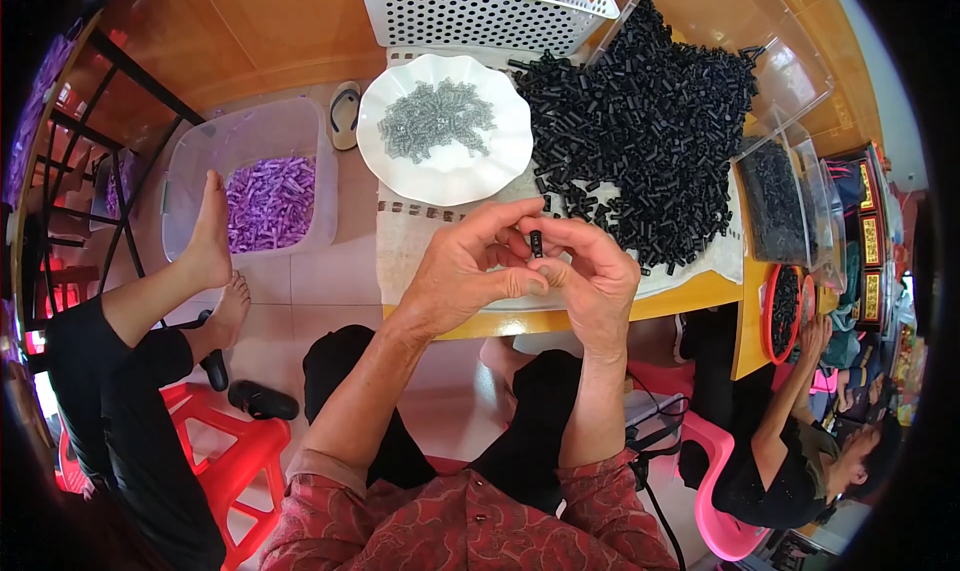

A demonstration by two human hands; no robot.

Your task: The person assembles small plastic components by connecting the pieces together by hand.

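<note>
My left hand point(462, 271) and my right hand point(592, 276) meet over the near edge of the table. Between their fingertips they pinch one small black tube piece point(536, 243), held upright. Just beyond the hands lies a large heap of the same black tube pieces point(650, 121) on a white cloth point(410, 241). A white scalloped plate point(445, 176) to the left of the heap holds several small grey springs point(435, 119).
A white perforated basket point(480, 13) with black pieces stands at the far edge. A clear tub of purple pieces point(268, 201) sits on the floor at left, beside another person's bare feet point(212, 241). A seated person point(790, 441) works at right by a red bowl point(782, 311) and clear bins point(790, 196).
</note>
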